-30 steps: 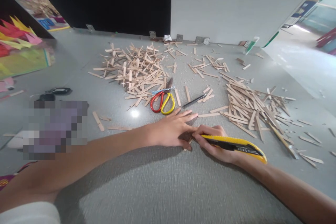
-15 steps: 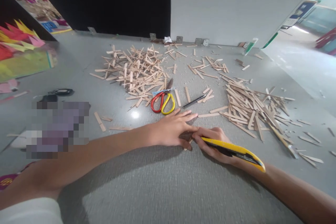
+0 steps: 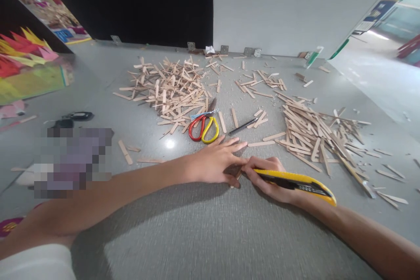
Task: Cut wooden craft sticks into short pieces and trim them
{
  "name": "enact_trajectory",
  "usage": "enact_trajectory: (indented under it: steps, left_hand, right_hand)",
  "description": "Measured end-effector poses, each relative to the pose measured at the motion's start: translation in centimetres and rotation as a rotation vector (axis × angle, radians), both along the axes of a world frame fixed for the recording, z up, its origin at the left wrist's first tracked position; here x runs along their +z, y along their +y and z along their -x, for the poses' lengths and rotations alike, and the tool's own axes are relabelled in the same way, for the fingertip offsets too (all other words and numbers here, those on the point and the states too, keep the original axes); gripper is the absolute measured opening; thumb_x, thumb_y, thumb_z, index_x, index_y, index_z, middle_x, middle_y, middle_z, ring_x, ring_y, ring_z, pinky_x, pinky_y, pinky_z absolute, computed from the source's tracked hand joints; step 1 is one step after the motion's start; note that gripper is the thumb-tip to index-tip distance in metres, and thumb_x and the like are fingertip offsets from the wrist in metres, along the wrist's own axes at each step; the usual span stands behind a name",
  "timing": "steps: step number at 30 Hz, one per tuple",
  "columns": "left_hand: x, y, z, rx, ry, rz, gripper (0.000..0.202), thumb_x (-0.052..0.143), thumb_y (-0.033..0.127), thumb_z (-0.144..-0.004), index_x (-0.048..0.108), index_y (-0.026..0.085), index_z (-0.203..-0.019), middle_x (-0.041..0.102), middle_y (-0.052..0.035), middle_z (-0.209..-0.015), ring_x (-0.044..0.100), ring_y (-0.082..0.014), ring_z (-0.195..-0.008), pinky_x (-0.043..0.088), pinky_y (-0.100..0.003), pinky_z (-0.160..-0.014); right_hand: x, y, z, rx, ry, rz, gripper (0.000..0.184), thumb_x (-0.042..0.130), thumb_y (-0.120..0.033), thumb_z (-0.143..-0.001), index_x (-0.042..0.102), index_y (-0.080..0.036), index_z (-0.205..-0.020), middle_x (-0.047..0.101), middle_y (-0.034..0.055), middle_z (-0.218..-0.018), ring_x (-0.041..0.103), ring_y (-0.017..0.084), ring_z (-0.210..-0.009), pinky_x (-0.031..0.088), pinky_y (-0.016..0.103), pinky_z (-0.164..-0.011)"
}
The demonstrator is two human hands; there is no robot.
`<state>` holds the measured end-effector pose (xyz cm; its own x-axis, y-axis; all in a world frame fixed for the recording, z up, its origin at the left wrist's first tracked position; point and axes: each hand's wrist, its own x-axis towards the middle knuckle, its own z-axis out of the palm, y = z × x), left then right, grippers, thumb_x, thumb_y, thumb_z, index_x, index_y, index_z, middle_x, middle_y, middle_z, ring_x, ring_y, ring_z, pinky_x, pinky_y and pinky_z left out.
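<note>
At ten o'clock, red and yellow paper points [image 3: 16, 48] rise from a yellow-green box [image 3: 33, 85]. At centre, our left hand [image 3: 216, 162] lies spread wide on the worktop [image 3: 197, 236], partly over a wooden stick [image 3: 239, 176]; our right hand [image 3: 269, 189], at three o'clock from it, grips a yellow cutter [image 3: 297, 180]. Since half a second ago, the cutter's tail has swung slightly away from us. Upright panels [image 3: 295, 8] edge the worktop at twelve; its gray surface stretches toward us at six.

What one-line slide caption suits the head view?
Right hand grips a yellow-and-black cutter beside the spread left hand, scissors and wooden sticks lying beyond.
</note>
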<state>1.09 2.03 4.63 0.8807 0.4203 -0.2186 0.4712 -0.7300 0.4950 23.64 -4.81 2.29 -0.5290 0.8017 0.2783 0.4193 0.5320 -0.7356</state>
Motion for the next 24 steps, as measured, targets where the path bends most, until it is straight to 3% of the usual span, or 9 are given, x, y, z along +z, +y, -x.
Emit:
enact_trajectory:
  steps: [4,9,14,20,24]
  left_hand:
    - [0.01,-0.08,-0.07,-0.010,0.029,-0.018,0.060,0.084,0.054,-0.094,0.068,0.034,-0.148,0.019,-0.0139,-0.183,0.015,-0.0451,-0.168,0.013,-0.074,-0.131]
    - [-0.06,-0.08,-0.09,-0.006,0.036,-0.019,0.059,0.088,0.045,-0.091,0.069,0.034,-0.146,0.018,-0.0135,-0.183,0.015,-0.0463,-0.168,0.013,-0.075,-0.131]
    - [0.04,0.00,-0.16,0.008,0.028,0.002,0.061,0.091,0.040,-0.089,0.068,0.036,-0.146,0.018,-0.0101,-0.183,0.015,-0.0452,-0.168,0.011,-0.074,-0.131]
    - [0.80,0.08,-0.28,0.008,0.069,0.018,0.053,0.088,0.043,-0.091,0.073,0.033,-0.141,0.017,-0.0103,-0.183,0.014,-0.0436,-0.169,0.014,-0.072,-0.132]
    - [0.68,0.19,-0.27,-0.001,0.050,0.009,0.060,0.088,0.040,-0.092,0.068,0.035,-0.148,0.018,-0.0102,-0.183,0.015,-0.0432,-0.169,0.015,-0.071,-0.132]
  right_hand:
    - [-0.08,0.01,0.13,-0.021,0.010,0.042,0.025,0.057,-0.031,-0.108,0.066,-0.022,-0.087,0.067,-0.0028,-0.070,0.057,0.009,-0.055,0.045,0.021,-0.058]
    - [-0.20,0.06,0.19,-0.026,0.010,0.087,0.026,0.058,-0.033,-0.108,0.068,-0.021,-0.086,0.067,-0.0021,-0.069,0.055,0.009,-0.053,0.044,0.020,-0.055]
    - [-0.46,0.10,0.19,0.024,0.035,0.017,0.023,0.056,-0.027,-0.109,0.067,-0.020,-0.090,0.070,-0.0016,-0.074,0.058,0.009,-0.056,0.044,0.019,-0.057]
    - [-0.25,0.04,0.40,0.074,-0.006,-0.046,0.020,0.051,-0.022,-0.109,0.060,-0.021,-0.091,0.061,-0.0040,-0.072,0.051,0.007,-0.053,0.038,0.019,-0.053]
    - [0.23,0.05,0.51,0.083,-0.034,-0.079,0.023,0.048,-0.021,-0.110,0.056,-0.022,-0.088,0.054,-0.0058,-0.070,0.045,0.007,-0.050,0.034,0.020,-0.051]
